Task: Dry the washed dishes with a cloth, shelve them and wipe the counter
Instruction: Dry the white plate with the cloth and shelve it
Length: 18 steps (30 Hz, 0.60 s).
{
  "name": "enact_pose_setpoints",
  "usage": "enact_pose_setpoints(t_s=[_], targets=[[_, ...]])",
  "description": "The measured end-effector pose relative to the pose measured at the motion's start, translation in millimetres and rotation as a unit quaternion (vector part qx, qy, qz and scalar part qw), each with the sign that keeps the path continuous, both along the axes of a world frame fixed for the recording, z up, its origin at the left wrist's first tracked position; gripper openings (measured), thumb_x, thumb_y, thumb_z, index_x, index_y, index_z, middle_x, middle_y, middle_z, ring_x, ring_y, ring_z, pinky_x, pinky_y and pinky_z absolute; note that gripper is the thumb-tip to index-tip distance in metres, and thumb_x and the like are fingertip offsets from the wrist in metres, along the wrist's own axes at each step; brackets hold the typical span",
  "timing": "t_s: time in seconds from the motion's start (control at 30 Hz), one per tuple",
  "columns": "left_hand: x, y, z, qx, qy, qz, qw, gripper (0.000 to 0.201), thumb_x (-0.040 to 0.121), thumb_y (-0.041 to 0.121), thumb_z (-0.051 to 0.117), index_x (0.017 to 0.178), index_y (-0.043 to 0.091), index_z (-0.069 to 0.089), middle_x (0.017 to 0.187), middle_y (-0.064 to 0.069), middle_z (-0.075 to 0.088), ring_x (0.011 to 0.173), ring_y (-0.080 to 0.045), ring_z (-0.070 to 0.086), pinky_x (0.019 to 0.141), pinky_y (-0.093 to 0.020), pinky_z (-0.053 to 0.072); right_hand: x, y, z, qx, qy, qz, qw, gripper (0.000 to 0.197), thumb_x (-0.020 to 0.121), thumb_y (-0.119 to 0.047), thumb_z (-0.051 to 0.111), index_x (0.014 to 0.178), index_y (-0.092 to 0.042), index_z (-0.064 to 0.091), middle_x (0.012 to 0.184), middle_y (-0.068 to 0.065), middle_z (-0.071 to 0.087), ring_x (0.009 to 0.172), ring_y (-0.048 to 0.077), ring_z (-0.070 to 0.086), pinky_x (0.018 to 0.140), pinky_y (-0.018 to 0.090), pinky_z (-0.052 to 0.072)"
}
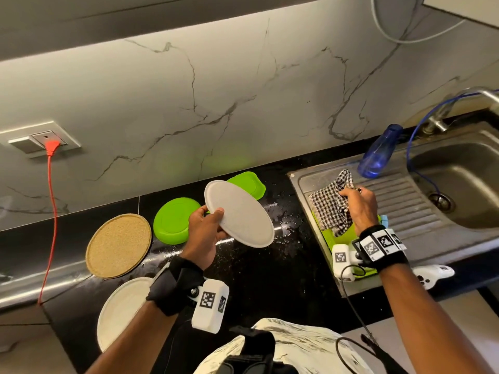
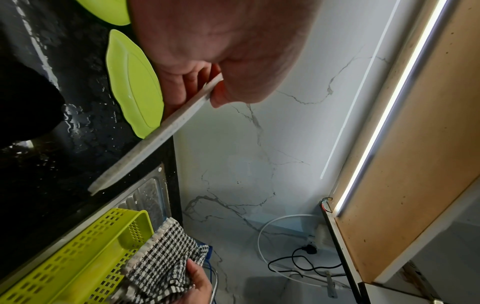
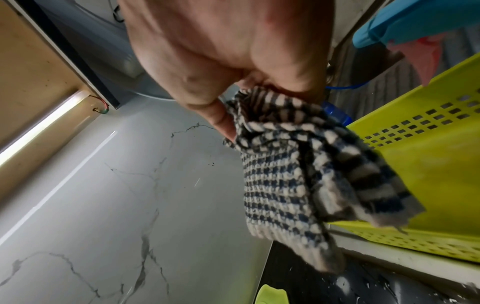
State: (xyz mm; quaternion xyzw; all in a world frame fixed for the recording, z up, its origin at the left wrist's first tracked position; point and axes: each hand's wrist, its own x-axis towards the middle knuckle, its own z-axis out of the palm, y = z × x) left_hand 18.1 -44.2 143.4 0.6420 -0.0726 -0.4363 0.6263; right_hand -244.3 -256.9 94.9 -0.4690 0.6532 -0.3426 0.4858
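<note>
Two hands work above a black counter speckled with water drops. At the far left an orange plug sits in a wall socket, its cord hanging down past the counter edge. Next comes a round cork mat, with a white plate lying just in front of it near the counter's front edge. Right of the mat a round green plate lies flat, and a second green plate rests farther back against the marble wall. The left hand holds a pale grey plate tilted in the air over the counter, thumb curled over the near rim on top and the other fingers underneath; the left wrist view shows that rim pinched edge-on between thumb and fingers. Farther right, over the steel drainboard, the right hand grips a bunched black-and-white checked cloth, fingers closed round its upper folds while the rest hangs loose. The cloth hangs above a yellow-green perforated basket standing on the drainboard, apart from the grey plate. A blue bottle stands behind the cloth, and the sink with its tap lies at the far right
</note>
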Motion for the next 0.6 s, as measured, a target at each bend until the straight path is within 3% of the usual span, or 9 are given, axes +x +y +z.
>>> enact_pose_setpoints(t_s=[0.1, 0.2, 0.27, 0.33, 0.43, 0.5, 0.6], targets=[[0.1, -0.5, -2.3, 0.000, 0.006, -0.004, 1.000, 0.037, 0.103, 0.006, 0.053, 0.139, 0.002, 0.047, 0.120, -0.013, 0.067, 0.113, -0.035, 0.066, 0.068, -0.040, 0.065, -1.4, -3.3, -7.0, 0.020, -0.047, 0.014, 0.999, 0.034, 0.077, -0.046, 0.075, 0.090, -0.015, 0.072, 0.093, 0.005, 0.078, 0.089, 0.026, 0.074, 0.086, 0.045, 0.060], [0.3, -1.6, -6.3, 0.009, 0.018, -0.003, 1.000, 0.037, 0.103, 0.006, 0.053, 0.139, 0.002, 0.048, 0.124, -0.015, 0.066, 0.117, -0.037, 0.065, 0.074, -0.045, 0.064, -1.2, -1.7, -6.9, 0.052, -0.134, 0.019, 0.989, 0.036, 0.085, -0.044, 0.080, 0.098, -0.011, 0.073, 0.095, 0.008, 0.079, 0.088, 0.026, 0.076, 0.085, 0.043, 0.061], [1.1, -3.0, -9.2, 0.014, 0.025, -0.001, 1.000, 0.036, 0.103, 0.006, 0.054, 0.138, 0.002, 0.049, 0.125, -0.016, 0.066, 0.117, -0.038, 0.065, 0.072, -0.044, 0.065, -1.4, 1.4, -3.3, 0.055, -0.159, 0.020, 0.986, 0.046, 0.080, -0.041, 0.085, 0.108, -0.007, 0.073, 0.097, 0.009, 0.080, 0.090, 0.027, 0.077, 0.082, 0.040, 0.062], [2.1, -4.1, -11.6, 0.017, 0.027, -0.002, 0.999, 0.037, 0.102, 0.007, 0.055, 0.138, 0.002, 0.049, 0.128, -0.017, 0.064, 0.117, -0.038, 0.065, 0.070, -0.043, 0.065, -1.1, 4.5, 1.6, 0.028, -0.120, 0.028, 0.992, 0.048, 0.075, -0.039, 0.090, 0.110, -0.013, 0.072, 0.097, 0.006, 0.080, 0.091, 0.023, 0.078, 0.076, 0.033, 0.062], [3.6, -5.6, -13.9, 0.019, 0.029, -0.002, 0.999, 0.038, 0.102, 0.007, 0.056, 0.139, 0.003, 0.049, 0.127, -0.016, 0.064, 0.116, -0.037, 0.065, 0.072, -0.044, 0.065, -0.1, 7.8, 8.2, -0.014, -0.043, 0.047, 0.998, 0.058, 0.065, -0.036, 0.096, 0.114, -0.025, 0.066, 0.106, -0.001, 0.076, 0.094, 0.016, 0.074, 0.081, 0.034, 0.061], [4.0, -7.3, -14.8, 0.019, 0.032, -0.004, 0.999, 0.036, 0.102, 0.007, 0.056, 0.138, 0.004, 0.050, 0.126, -0.015, 0.065, 0.117, -0.036, 0.065, 0.079, -0.049, 0.063, 1.1, 10.3, 12.8, -0.051, 0.015, 0.073, 0.996, 0.065, 0.066, -0.033, 0.096, 0.122, -0.023, 0.064, 0.112, -0.003, 0.070, 0.098, 0.013, 0.069, 0.078, 0.029, 0.057], [3.6, -9.9, -15.6, 0.020, 0.033, -0.004, 0.999, 0.035, 0.102, 0.007, 0.056, 0.137, 0.005, 0.051, 0.122, -0.014, 0.067, 0.117, -0.036, 0.065, 0.086, -0.053, 0.061, 1.9, 9.2, 16.0, -0.118, 0.112, 0.085, 0.983, 0.054, 0.076, -0.026, 0.090, 0.124, -0.014, 0.066, 0.112, 0.003, 0.068, 0.098, 0.015, 0.062, 0.070, 0.019, 0.045]])
